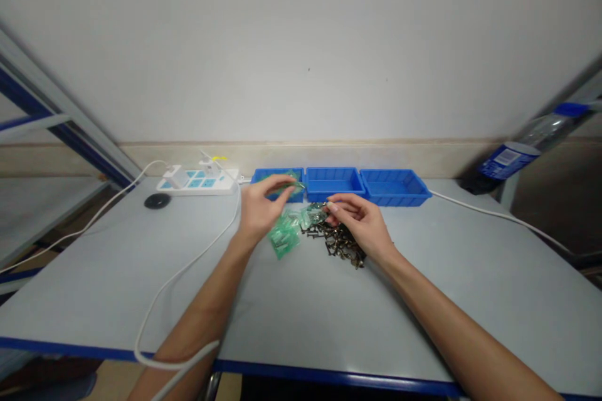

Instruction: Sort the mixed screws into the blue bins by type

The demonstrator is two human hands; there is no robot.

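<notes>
- From where I stand, the left hand [261, 210] hangs over the front of the left blue tray [256, 173], thumb and forefinger brought close to each other, tips to the right. Something thin shows at the tips; I cannot tell whether it is gripped or lies behind them.
- The right hand [367, 224] is over the pile of screws [342, 243], fingers curled and pointing left, the thumb near the forefinger. The gap is narrow; whether they pinch anything, I cannot tell.
- The screws lie on the table [291, 307] in front of the middle blue tray [335, 183], partly under the right hand. They point every which way, though a few dark ones at the pile's left edge lie with their long axes roughly left to right.
- A green packet [283, 237] lies left of the screws, one corner pointing towards the person. A paler packet [311, 217] lies between it and the right hand, against the screws.
- More green plastic shows in the left tray, partly behind the left hand.
- The right blue tray [395, 187] completes the row, which runs left to right along the wall.
- A white power strip [197, 182] lies further left, its long axis also left to right.
</notes>
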